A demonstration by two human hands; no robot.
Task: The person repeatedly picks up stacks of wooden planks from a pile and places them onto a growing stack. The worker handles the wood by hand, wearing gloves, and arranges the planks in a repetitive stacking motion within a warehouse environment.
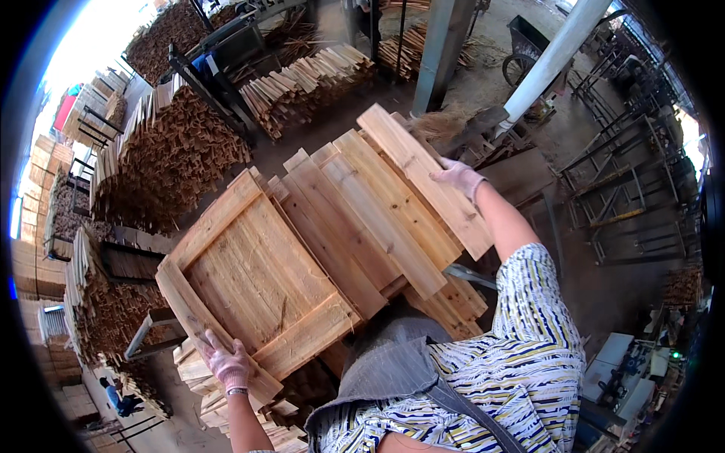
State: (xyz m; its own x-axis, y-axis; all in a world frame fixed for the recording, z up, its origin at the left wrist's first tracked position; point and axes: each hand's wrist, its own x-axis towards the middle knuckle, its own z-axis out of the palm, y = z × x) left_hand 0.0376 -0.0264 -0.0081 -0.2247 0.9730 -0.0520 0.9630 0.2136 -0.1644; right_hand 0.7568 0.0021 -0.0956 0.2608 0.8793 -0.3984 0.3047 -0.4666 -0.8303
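Note:
In a pale pink work glove, my right hand grips a wide, light wooden board by its right edge. This board is tilted over the right side of a pile of planks. At the lower left, my left hand, gloved too, is closed over a narrow wooden board, its thumb toward the panel. That board runs along the left side of a square wooden panel with raised border strips. Scattered sawdust and a dark splinter mark the panel's face. My left fingertips are partly hidden.
Large stacks of cut wood stand to the left, with another stack beyond the planks. A grey steel column and a white pipe rise at the far side. Metal racks are on the right. A person appears far lower left.

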